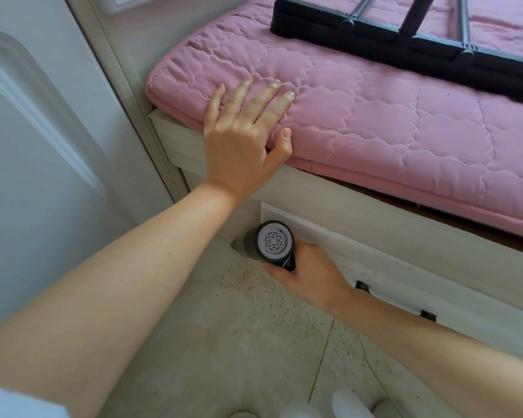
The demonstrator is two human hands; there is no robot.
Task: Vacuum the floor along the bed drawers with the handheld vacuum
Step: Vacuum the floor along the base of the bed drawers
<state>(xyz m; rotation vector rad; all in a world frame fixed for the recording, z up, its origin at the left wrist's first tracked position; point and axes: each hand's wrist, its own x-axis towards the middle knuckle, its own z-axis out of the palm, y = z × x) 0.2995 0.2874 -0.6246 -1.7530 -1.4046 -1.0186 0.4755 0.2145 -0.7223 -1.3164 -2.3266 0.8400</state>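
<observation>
The pink mattress (375, 125) tops the bed; the left hand (242, 137) rests flat on it, fingers spread. Below its edge, at the drawer (390, 267) corner, the right hand (308, 276) grips the handheld vacuum (274, 244): small, dark-bodied, grey-vented, probably light and rigid, best held by its handle.

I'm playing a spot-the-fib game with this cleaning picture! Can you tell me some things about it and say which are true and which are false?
1. The right hand holds the handheld vacuum. True.
2. The left hand rests flat on the pink quilted mattress pad. True.
3. The black broom head lies on the floor. False: it lies on the mattress pad.
4. The floor by the bed drawer is spotless. False: brown specks are scattered there.
</observation>
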